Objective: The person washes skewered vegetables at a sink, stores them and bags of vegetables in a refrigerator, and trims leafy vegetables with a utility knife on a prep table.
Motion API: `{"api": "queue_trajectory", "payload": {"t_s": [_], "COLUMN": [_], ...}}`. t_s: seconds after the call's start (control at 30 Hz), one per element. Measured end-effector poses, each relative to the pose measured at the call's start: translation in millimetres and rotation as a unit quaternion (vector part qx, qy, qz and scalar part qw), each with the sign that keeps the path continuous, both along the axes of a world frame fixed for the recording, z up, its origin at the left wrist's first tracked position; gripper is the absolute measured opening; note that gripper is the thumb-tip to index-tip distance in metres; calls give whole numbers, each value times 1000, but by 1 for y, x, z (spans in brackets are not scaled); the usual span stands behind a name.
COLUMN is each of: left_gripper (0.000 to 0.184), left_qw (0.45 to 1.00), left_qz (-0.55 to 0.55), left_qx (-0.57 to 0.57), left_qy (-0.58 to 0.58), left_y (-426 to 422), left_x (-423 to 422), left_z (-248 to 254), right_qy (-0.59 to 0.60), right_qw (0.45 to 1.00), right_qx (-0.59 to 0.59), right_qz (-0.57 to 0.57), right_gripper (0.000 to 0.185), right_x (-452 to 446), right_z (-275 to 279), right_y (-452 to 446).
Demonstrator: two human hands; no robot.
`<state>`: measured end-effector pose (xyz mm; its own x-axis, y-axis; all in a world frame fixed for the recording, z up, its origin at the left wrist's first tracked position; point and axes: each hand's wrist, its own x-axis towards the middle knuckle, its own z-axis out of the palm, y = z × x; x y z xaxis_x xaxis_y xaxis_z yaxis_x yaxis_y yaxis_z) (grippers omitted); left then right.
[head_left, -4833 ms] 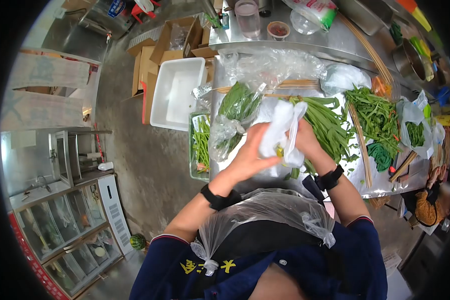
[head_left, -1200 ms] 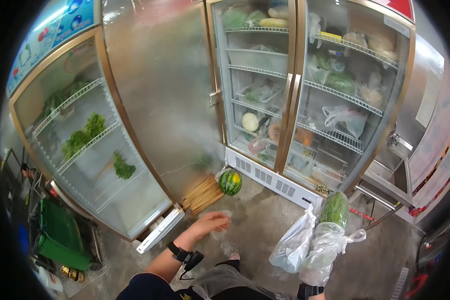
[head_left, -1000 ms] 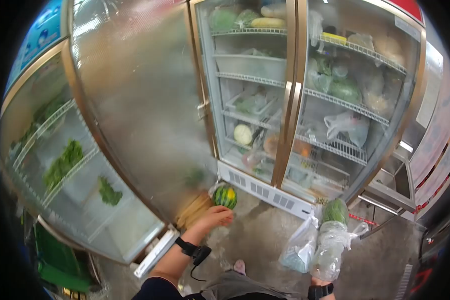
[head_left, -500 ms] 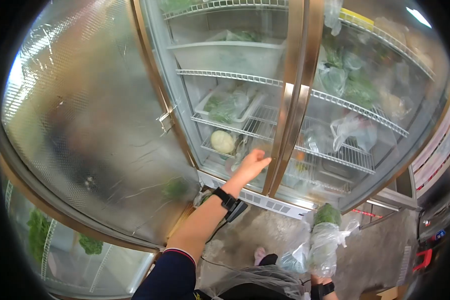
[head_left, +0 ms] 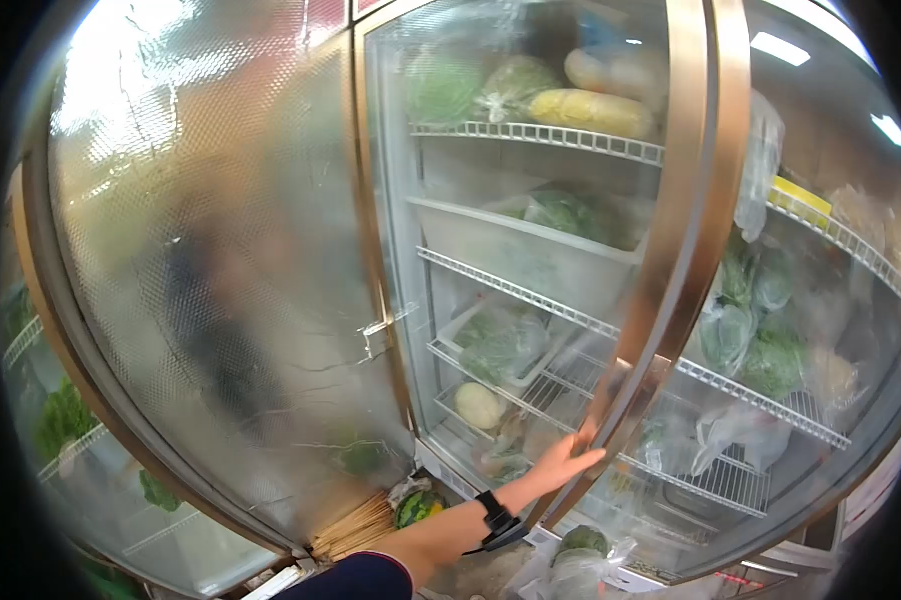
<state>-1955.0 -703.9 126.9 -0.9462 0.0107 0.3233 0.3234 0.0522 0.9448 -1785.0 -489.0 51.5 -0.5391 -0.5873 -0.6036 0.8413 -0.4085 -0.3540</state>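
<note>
My left hand [head_left: 563,468], with a black band on the wrist, reaches to the metal edge of a glass fridge door [head_left: 626,400]. Its fingers are stretched out against or just in front of that edge; firm contact is hard to make out. At the bottom stands a clear plastic bag [head_left: 581,578] around a dark green, rounded vegetable [head_left: 583,541]. My right hand is outside the picture, below this bag. Behind the glass, near my left hand, a pale round vegetable [head_left: 479,406] lies on a low wire shelf [head_left: 531,402].
A white bin [head_left: 521,232] with greens and a yellow package [head_left: 591,112] sit on higher shelves. To the left is a film-covered glass panel [head_left: 221,300]. Thin wooden sticks [head_left: 356,528] and a striped watermelon [head_left: 421,509] lie low beside the fridge. Bagged greens [head_left: 771,350] show on the right.
The view has tilted up, so the fridge sits lower in the picture. My left hand has moved right to the door edge, its fingers straighter. My right hand has left the picture.
</note>
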Motion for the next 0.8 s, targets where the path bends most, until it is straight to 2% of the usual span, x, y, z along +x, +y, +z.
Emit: {"api": "queue_trajectory", "payload": {"t_s": [0.07, 0.13, 0.2, 0.23, 0.27, 0.3, 0.33, 0.37, 0.4, 0.43, 0.47, 0.5, 0.53, 0.57, 0.6, 0.63, 0.67, 0.7, 0.73, 0.77, 0.8], "left_gripper": [44, 39, 41, 52, 58, 67, 70, 68, 53, 36, 27, 21, 31, 32, 30, 29, 31, 32, 32, 35, 38], "left_qw": [1000, 986, 990, 993, 956, 947, 893, 922, 758, 823, 798, 765, 798, 716, 638, 646, 680, 710, 708, 697, 686], "left_qz": [-8, -87, -99, -26, -20, -37, 138, 143, 267, 274, 362, 447, 445, 534, 631, 630, 615, 599, 600, 598, 595], "left_qx": [-1, 86, 49, -2, 217, 238, 283, 226, 522, 467, 469, 463, 405, 448, 442, 430, 398, 366, 369, 393, 415], "left_qy": [-21, -116, -83, -118, -194, -212, -321, -280, -287, -171, -106, -38, -28, -15, 18, 30, 38, 45, 45, 49, 54], "left_y": [-18, -36, -68, -73, -85, -106, -112, -136, -141, -159, -168, -177, -192, -204, -200, -222, -237, -249, -263, -276, -285], "left_x": [32, 72, 112, 142, 160, 187, 210, 236, 257, 273, 288, 302, 315, 316, 301, 313, 325, 334, 341, 346, 349], "left_z": [2, -4, -17, -3, -26, -34, -37, -54, -50, -59, -57, -54, -53, -44, -11, -23, -29, -35, -43, -52, -56], "right_qy": [-5, -14, -17, -25, -26, -20, -27, 33, 94, 70, 78, 101, 114, 94, 97, 143, 170, 204, 220, 239, 255], "right_qw": [1000, 999, 999, 999, 998, 997, 997, 997, 993, 994, 992, 990, 988, 992, 990, 986, 983, 979, 975, 968, 966], "right_qx": [-2, -7, -21, -24, -37, -46, -56, -40, -25, -1, -28, -34, -50, -44, -70, -66, -70, -6, 2, 76, 32], "right_qz": [18, 32, 40, 42, 44, 50, 52, 58, 67, 81, 91, 92, 86, 76, 76, 47, 16, -1, -30, -13, -30], "right_gripper": [62, 62, 62, 62, 62, 62, 62, 59, 57, 54, 56, 52, 53, 53, 55, 53, 48, 46, 44, 44, 45], "right_x": [-1, -3, -6, -7, -14, -22, -28, -33, -54, -72, -94, -103, -116, -136, -153, -171, -203, -220, -227, -243, -281], "right_z": [-1, -4, -7, -8, -5, -4, -1, -2, 0, 1, -17, 12, 29, 35, 49, 59, 46, 65, 65, 109, 92], "right_y": [-6, -10, -14, -16, -19, -26, -33, -42, -59, -72, -81, -97, -110, -121, -133, -144, -151, -161, -169, -183, -194]}}
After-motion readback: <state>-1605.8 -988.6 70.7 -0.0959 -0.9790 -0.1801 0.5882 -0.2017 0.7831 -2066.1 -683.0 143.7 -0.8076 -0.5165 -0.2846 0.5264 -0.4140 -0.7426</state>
